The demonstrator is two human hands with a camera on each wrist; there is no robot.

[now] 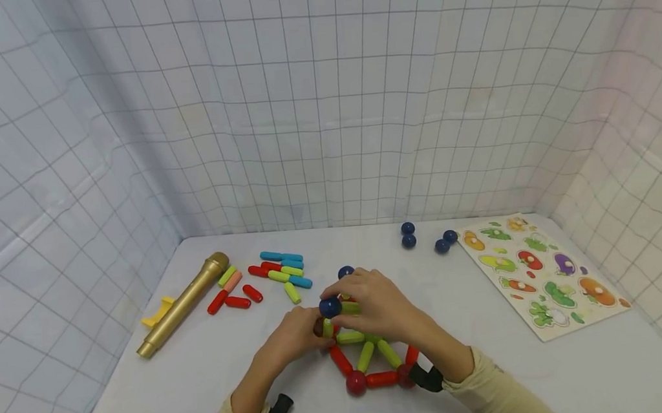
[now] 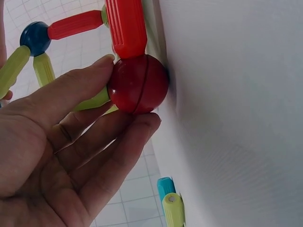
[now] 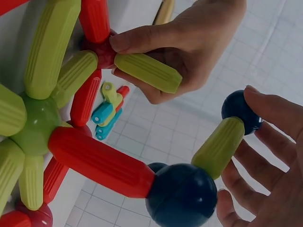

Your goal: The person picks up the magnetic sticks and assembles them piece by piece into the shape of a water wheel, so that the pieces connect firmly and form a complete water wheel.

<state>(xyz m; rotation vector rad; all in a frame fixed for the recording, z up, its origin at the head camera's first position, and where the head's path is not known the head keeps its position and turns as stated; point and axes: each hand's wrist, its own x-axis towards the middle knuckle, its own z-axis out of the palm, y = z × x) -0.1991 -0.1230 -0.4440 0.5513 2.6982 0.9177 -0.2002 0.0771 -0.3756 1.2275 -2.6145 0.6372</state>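
A structure of magnetic rods and balls stands on the table. At its left side my left hand point(image 1: 296, 334) pinches a red ball point(image 2: 137, 85) between thumb and fingers; a yellow-green rod point(image 3: 149, 73) sticks out from that ball, free at its far end. My right hand point(image 1: 376, 303) reaches over the top, thumb and fingertips around a dark blue ball point(image 3: 239, 111). A short yellow-green rod point(image 3: 220, 144) joins this ball to another blue ball point(image 3: 182, 196), which sits on a red rod point(image 3: 102, 161) leading to the green centre ball point(image 3: 38, 127).
Loose red, blue and yellow-green rods point(image 1: 279, 276) lie at the back left, beside a gold microphone point(image 1: 184, 304) and a yellow piece point(image 1: 158, 313). Several blue balls point(image 1: 408, 240) rest at the back. A vegetable picture board point(image 1: 526, 311) lies on the right.
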